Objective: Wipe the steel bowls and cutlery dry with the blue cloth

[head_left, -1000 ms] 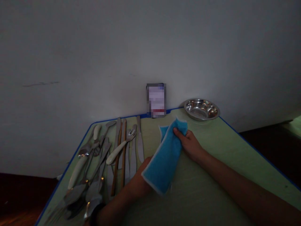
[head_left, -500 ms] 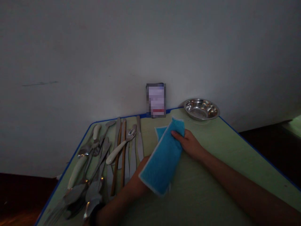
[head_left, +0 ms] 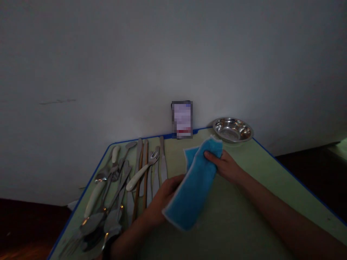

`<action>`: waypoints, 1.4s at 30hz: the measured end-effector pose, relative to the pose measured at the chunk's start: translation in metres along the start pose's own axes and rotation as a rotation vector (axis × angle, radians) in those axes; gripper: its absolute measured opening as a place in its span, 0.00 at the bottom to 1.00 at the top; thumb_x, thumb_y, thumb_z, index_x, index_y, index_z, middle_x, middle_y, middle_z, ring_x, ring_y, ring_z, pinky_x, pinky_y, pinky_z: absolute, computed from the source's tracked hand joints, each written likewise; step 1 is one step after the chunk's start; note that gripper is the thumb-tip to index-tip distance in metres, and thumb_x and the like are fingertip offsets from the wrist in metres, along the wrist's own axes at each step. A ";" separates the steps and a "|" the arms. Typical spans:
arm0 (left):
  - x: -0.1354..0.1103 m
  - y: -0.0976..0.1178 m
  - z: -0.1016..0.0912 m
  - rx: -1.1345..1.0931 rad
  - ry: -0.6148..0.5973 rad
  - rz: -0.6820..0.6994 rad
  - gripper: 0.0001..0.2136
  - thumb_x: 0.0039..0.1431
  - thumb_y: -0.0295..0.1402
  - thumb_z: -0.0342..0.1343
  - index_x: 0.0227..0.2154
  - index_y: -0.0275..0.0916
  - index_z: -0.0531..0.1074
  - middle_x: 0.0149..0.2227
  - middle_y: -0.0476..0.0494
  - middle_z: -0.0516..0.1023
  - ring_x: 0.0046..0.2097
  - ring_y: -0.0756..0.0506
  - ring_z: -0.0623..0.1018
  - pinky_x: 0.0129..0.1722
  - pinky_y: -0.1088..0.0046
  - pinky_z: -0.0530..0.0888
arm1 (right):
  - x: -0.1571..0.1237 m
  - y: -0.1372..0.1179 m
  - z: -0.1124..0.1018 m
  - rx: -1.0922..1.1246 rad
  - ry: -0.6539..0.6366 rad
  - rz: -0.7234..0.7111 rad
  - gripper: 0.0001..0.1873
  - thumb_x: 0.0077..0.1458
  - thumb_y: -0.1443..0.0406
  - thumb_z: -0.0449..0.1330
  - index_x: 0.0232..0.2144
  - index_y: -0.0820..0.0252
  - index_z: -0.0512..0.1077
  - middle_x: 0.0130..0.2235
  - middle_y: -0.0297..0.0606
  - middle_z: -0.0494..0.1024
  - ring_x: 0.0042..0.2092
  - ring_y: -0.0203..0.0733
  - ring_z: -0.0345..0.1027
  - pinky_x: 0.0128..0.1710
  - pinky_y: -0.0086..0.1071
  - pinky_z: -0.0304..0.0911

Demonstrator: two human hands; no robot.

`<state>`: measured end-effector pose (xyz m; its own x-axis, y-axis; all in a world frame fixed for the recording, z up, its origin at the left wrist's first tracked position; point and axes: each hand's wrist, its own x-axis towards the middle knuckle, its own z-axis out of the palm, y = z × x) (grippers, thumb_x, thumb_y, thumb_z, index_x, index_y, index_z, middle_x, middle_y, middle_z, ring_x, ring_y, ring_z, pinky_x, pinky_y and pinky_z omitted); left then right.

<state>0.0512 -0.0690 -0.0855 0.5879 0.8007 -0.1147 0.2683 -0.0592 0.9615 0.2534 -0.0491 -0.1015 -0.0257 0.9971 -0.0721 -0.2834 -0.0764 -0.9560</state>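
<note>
A blue cloth (head_left: 193,196) with a white edge hangs folded above the table, its lower end dropping toward me. My right hand (head_left: 223,164) is closed on its upper right part, thumb pressed on the front. Behind the cloth's left edge is my left hand (head_left: 172,186), its fingers curled and partly covered. What it holds, if anything, is hidden by the cloth. Close to the left of that hand lie several table knives (head_left: 163,164), wooden chopsticks (head_left: 145,173) and a fork with a white handle (head_left: 141,176).
Spoons (head_left: 93,222) and more cutlery lie along the left side of the green table (head_left: 255,187), which has a blue rim. A steel bowl (head_left: 233,134) stands at the back right corner. A phone (head_left: 183,119) with a blurred screen leans on the wall (head_left: 173,54).
The view has shifted slightly. My left hand shows more beside the cloth, and the cloth's upper end has bent over a little. My right hand keeps its grip.
</note>
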 end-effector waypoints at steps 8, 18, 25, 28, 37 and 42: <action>0.003 0.075 -0.039 0.117 -0.060 -0.007 0.17 0.60 0.44 0.43 0.33 0.35 0.70 0.19 0.55 0.57 0.21 0.55 0.58 0.19 0.79 0.56 | -0.006 -0.075 0.010 0.008 -0.205 -0.077 0.14 0.40 0.68 0.66 0.34 0.57 0.73 0.34 0.34 0.78 0.33 0.40 0.72 0.35 0.36 0.68; 0.020 0.111 -0.043 0.435 0.187 0.032 0.13 0.62 0.41 0.40 0.36 0.39 0.66 0.26 0.51 0.69 0.28 0.51 0.67 0.27 0.75 0.63 | 0.041 -0.101 0.048 0.019 0.119 -0.346 0.12 0.45 0.59 0.64 0.33 0.54 0.71 0.32 0.29 0.76 0.32 0.34 0.67 0.34 0.28 0.63; 0.030 0.103 -0.060 0.413 0.213 -0.061 0.10 0.61 0.40 0.42 0.34 0.40 0.64 0.26 0.51 0.69 0.28 0.50 0.68 0.27 0.76 0.62 | 0.052 -0.102 0.040 -0.245 0.031 -0.211 0.09 0.51 0.57 0.58 0.31 0.56 0.71 0.29 0.29 0.73 0.30 0.32 0.64 0.30 0.27 0.61; 0.040 0.103 -0.059 0.341 0.193 -0.071 0.12 0.61 0.40 0.41 0.31 0.40 0.65 0.26 0.52 0.70 0.28 0.51 0.68 0.27 0.76 0.63 | 0.054 -0.098 0.047 -0.089 0.091 -0.127 0.10 0.50 0.57 0.59 0.33 0.54 0.70 0.29 0.28 0.72 0.29 0.32 0.64 0.30 0.27 0.62; 0.048 0.107 -0.067 0.402 0.261 -0.175 0.17 0.59 0.44 0.43 0.21 0.39 0.64 0.18 0.53 0.63 0.22 0.51 0.66 0.22 0.76 0.59 | 0.058 -0.102 0.038 -0.219 0.086 -0.024 0.10 0.47 0.57 0.62 0.28 0.57 0.73 0.28 0.31 0.74 0.30 0.33 0.66 0.31 0.28 0.63; 0.048 0.100 -0.073 0.462 0.188 -0.189 0.16 0.59 0.43 0.42 0.22 0.40 0.66 0.19 0.52 0.69 0.23 0.51 0.69 0.22 0.77 0.62 | 0.061 -0.107 0.039 -0.299 0.032 -0.074 0.05 0.49 0.60 0.62 0.29 0.54 0.72 0.29 0.28 0.75 0.31 0.31 0.66 0.31 0.24 0.63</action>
<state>0.0506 0.0066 0.0236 0.3613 0.9134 -0.1876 0.6891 -0.1260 0.7136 0.2444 0.0202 0.0071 0.0161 0.9999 -0.0032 0.0116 -0.0033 -0.9999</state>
